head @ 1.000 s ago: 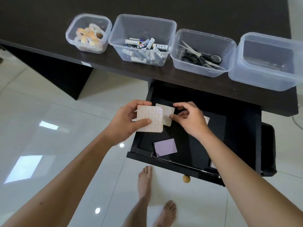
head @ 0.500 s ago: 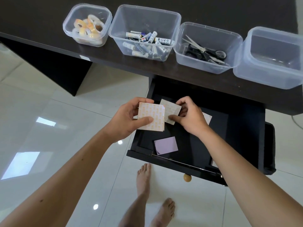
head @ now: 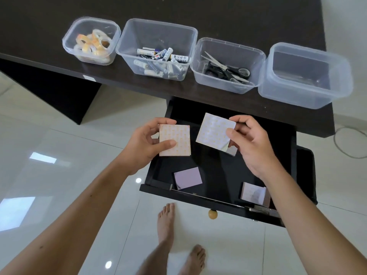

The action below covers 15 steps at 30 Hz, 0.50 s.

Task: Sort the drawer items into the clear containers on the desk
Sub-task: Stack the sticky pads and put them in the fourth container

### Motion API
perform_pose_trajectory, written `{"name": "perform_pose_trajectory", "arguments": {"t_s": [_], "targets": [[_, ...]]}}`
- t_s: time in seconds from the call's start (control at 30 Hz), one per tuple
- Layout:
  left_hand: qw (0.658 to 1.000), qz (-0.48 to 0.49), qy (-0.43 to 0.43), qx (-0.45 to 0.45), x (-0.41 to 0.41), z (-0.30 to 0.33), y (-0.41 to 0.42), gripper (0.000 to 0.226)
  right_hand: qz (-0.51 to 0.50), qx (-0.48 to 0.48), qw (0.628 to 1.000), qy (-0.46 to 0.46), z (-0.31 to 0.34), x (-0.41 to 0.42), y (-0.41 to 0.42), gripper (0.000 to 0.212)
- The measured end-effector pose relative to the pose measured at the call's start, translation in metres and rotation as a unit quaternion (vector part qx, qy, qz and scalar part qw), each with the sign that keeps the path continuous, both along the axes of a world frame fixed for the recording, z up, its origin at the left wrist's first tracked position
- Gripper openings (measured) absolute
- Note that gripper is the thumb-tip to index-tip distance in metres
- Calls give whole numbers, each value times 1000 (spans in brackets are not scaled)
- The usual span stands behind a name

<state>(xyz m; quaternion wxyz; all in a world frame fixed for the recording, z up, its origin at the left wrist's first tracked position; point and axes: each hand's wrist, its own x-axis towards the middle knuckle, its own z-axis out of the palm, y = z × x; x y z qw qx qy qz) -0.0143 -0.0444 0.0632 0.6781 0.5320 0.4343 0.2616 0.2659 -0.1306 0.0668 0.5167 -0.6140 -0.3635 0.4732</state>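
Over the open black drawer (head: 222,171), left hand (head: 146,144) pinches one square peach-patterned sticky-note pad (head: 174,140), right hand (head: 248,141) clamps another (head: 215,131). Best stack both squarely, then carry them to the empty clear plastic container (head: 305,76) beyond the drawer on the dark worktop (head: 218,8).

Left hand (head: 146,144) holds a square orange-patterned paper notepad (head: 174,140), matt. The shiny film-wrapped patterned pad (head: 215,132) in the right hand (head: 251,143) looks glossy. Beyond both hands, clear smooth plastic tubs (head: 227,65) sit on the dark matt wood-look desk (head: 218,14). The glossy white tile floor (head: 59,155) under the arms mirrors light.
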Motion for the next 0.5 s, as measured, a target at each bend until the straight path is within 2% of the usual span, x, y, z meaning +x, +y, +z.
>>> {"name": "perform_pose_trajectory", "arguments": {"t_s": [0.07, 0.13, 0.33, 0.5], "targets": [[1000, -11, 2, -2, 12, -1, -4, 49, 4, 5, 999, 46, 5, 3, -7, 26], [1000, -27, -11, -3, 25, -2, -11, 55, 29, 2, 998, 53, 5, 2, -13, 24], [994, -76, -73, -36, 47, -6, -26, 82, 60, -24, 997, -52, -4, 1, -23, 23], [991, -89, -77, -63, 58, -11, -36, 72, 39, -24, 993, -111, -13, 0, -30, 25]]}}
